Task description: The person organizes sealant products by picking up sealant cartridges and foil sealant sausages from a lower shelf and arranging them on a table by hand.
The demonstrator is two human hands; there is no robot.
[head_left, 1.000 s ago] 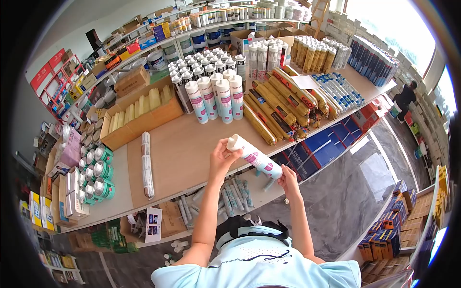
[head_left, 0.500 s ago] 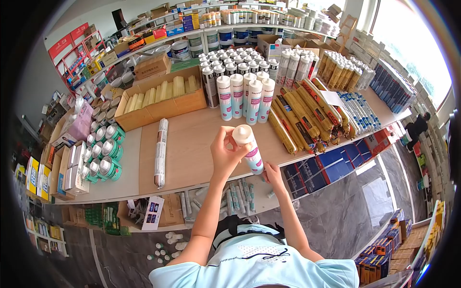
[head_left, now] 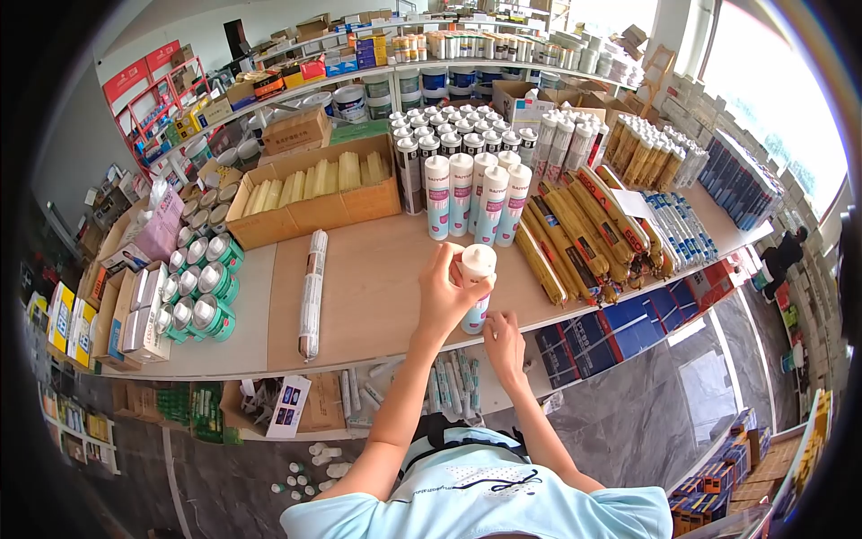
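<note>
My left hand (head_left: 445,298) is closed around the upper part of a white sealant cartridge (head_left: 477,316) with a pink and pale blue label. The cartridge is upright, cap end up, close to the table's front edge. At its lower right side is my right hand (head_left: 505,345), fingers curled in against it; their tips are partly hidden. Just behind, several matching sealant cartridges (head_left: 490,208) stand together on the table. To the left of my hands a white foil sausage pack (head_left: 312,296) lies on the tabletop (head_left: 377,286).
A cardboard box (head_left: 310,215) of pale yellow sticks stands at the back left. Green cans (head_left: 215,280) are stacked on the left. Gold sausage packs (head_left: 575,229) lie on the right. Dark-blue boxes (head_left: 588,341) sit under the table; white bottles (head_left: 296,481) are on the floor.
The held cartridge has gone from tilted to more upright. My right hand has moved from beneath its base to beside its lower part. The camera view has shifted slightly.
</note>
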